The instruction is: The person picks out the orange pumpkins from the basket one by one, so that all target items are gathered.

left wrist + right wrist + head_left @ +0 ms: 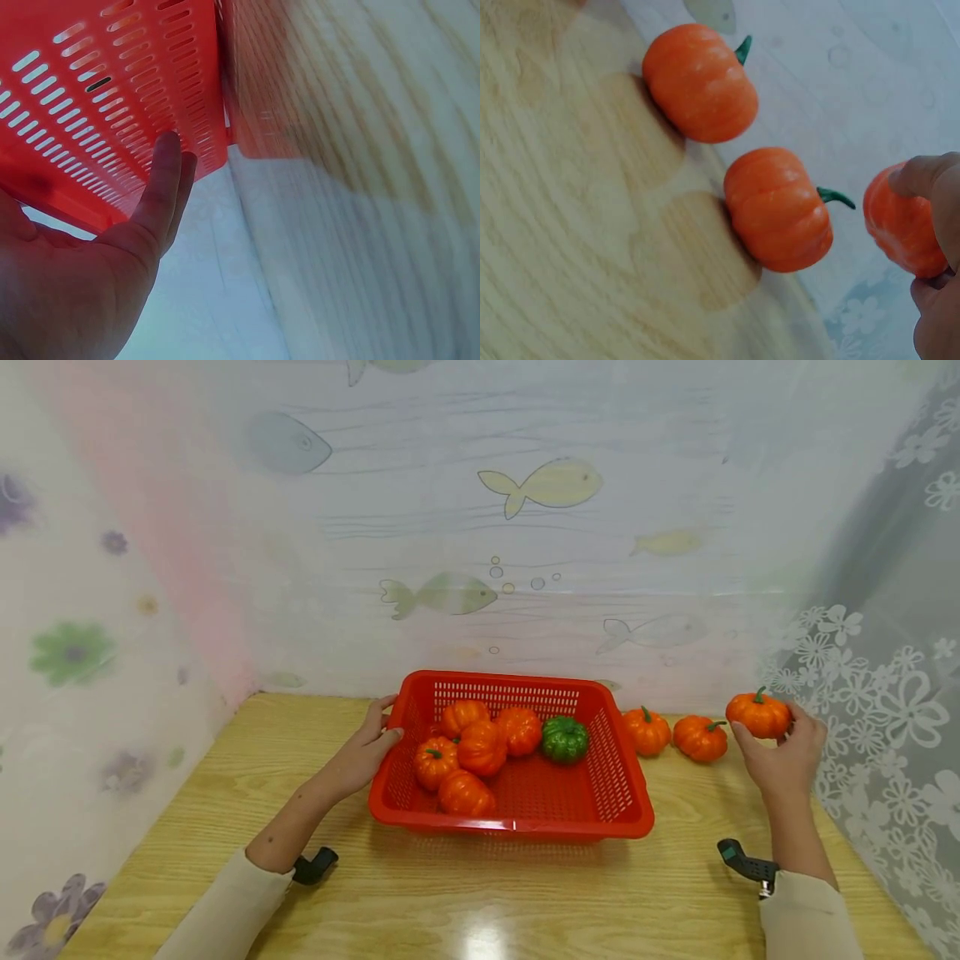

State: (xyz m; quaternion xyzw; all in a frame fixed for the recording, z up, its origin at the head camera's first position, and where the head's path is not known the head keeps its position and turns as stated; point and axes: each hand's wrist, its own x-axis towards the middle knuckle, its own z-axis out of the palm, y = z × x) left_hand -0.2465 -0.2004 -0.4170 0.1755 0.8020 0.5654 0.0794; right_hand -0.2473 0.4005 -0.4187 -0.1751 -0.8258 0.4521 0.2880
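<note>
My left hand (365,752) holds the left side of a red plastic basket (513,827), thumb at the rim. In the left wrist view its fingers (161,184) reach along the slotted outer wall. In my right hand (791,756) is a small orange pumpkin (759,716) with a green stem, pinched between thumb and fingers and raised above the table's back right. Beside it, two more orange pumpkins, one nearer the hand (701,739) and one by the basket (647,732), rest on the table. Several orange pumpkins (482,747) and one green pumpkin (565,740) lie inside the basket.
The wood-grain table (420,893) ends at the back against a pale curtain (450,527) printed with fish. A translucent sheet with white flowers (900,727) hangs on the right. Each wrist carries a black device, one on the left (315,866) and one on the right (746,862).
</note>
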